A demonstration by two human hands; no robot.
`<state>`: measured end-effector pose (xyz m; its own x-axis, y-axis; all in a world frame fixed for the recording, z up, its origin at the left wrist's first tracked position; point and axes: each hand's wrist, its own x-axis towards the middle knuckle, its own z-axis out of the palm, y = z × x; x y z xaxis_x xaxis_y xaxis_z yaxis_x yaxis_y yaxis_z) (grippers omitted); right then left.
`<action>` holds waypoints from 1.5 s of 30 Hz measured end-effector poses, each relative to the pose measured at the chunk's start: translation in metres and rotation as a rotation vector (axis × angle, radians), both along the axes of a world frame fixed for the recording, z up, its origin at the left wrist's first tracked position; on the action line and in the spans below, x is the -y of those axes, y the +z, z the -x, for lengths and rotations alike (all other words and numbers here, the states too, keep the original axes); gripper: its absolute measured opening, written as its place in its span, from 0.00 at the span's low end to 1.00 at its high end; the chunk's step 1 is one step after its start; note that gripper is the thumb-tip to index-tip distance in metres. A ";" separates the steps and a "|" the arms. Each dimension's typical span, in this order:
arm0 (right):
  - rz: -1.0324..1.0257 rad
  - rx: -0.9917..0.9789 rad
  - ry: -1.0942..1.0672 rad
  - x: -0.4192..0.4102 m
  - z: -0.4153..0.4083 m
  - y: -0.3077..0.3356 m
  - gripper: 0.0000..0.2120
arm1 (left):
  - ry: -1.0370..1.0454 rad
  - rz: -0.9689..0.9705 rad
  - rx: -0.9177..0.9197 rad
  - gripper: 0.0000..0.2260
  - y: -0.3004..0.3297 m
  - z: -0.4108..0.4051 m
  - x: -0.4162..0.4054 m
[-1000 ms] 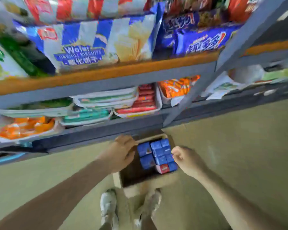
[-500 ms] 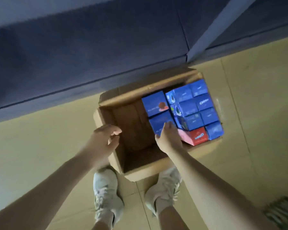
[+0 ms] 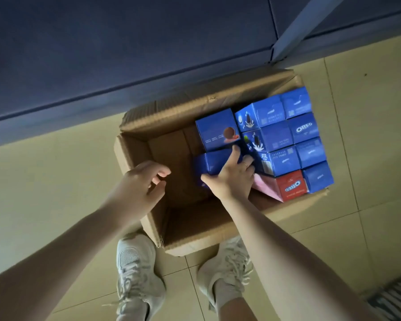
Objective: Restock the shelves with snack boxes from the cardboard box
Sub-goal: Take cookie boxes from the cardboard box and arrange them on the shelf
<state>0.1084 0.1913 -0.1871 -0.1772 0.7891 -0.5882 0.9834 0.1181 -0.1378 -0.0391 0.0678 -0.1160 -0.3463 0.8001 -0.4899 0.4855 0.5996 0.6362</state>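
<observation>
The head view looks straight down on an open cardboard box (image 3: 146, 223) that stands on a tiled floor (image 3: 44, 181), its far flap lying against the dark blue base of a shelf unit (image 3: 125, 54). The right half of the box is packed with snack boxes standing in rows: most are blue (image 3: 303, 128), some printed with the Oreo name, and one red snack box (image 3: 291, 186) sits in the near right corner with a pink face turned toward the hand. The left half of the box shows bare cardboard bottom. The right hand (image 3: 232, 179) reaches down into the box and grips a blue snack box (image 3: 214, 162) at the left edge of the stack, the thumb wrapped along its near side and the fingers laid over its top and far edge; a ring shows on one finger. Just behind that one stands another blue snack box (image 3: 215, 129) bearing a picture of a biscuit. The left hand (image 3: 139, 188) hovers over the left wall of the cardboard box, its fingers loosely curled and apart from the thumb, holding nothing and touching no snack box. Two pale laced shoes (image 3: 134, 279) stand on the floor at the near side of the box. A dark grille (image 3: 394, 300) shows at the lower right corner.
</observation>
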 end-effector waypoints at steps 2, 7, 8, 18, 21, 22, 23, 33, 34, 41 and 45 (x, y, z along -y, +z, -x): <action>0.029 -0.131 -0.048 -0.004 -0.002 0.029 0.45 | 0.005 0.025 0.018 0.15 0.010 -0.001 -0.005; 0.326 -0.547 -0.154 -0.015 -0.006 0.101 0.43 | -0.177 0.074 -0.068 0.45 0.038 -0.007 -0.022; 0.390 -0.584 -0.148 -0.017 -0.004 0.109 0.44 | -0.202 0.081 -0.100 0.49 0.044 -0.008 -0.025; 0.071 -0.500 0.005 -0.040 0.009 0.038 0.22 | 0.240 -0.099 -0.171 0.44 0.024 0.038 -0.015; -0.037 -0.295 0.130 -0.042 0.017 -0.004 0.34 | 0.401 -0.183 -0.055 0.39 0.001 0.046 -0.004; -0.062 -0.254 0.150 -0.041 0.019 -0.016 0.37 | 0.461 -0.220 0.014 0.38 -0.005 0.047 -0.001; -0.091 -0.219 0.170 -0.040 0.022 -0.026 0.39 | 0.502 -0.252 0.067 0.38 -0.010 0.048 0.002; -0.072 -0.162 0.011 -0.027 0.026 -0.039 0.39 | 0.508 -0.183 0.111 0.38 -0.015 0.036 0.002; 0.025 -0.135 -0.069 -0.025 0.022 -0.034 0.42 | 0.532 -0.167 0.110 0.38 -0.011 0.034 0.002; 0.366 -0.203 -0.279 -0.007 -0.012 0.049 0.38 | 0.572 -0.094 0.040 0.39 0.059 0.025 0.002; 0.453 -0.557 -0.207 -0.037 -0.022 0.155 0.35 | 0.554 -0.095 0.048 0.42 0.141 0.021 -0.007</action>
<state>0.1308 0.2284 -0.0325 -0.4182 0.5401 -0.7303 0.7496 -0.2489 -0.6133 -0.0596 0.0750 0.0246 -0.7062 0.5463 -0.4504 0.0833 0.6959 0.7133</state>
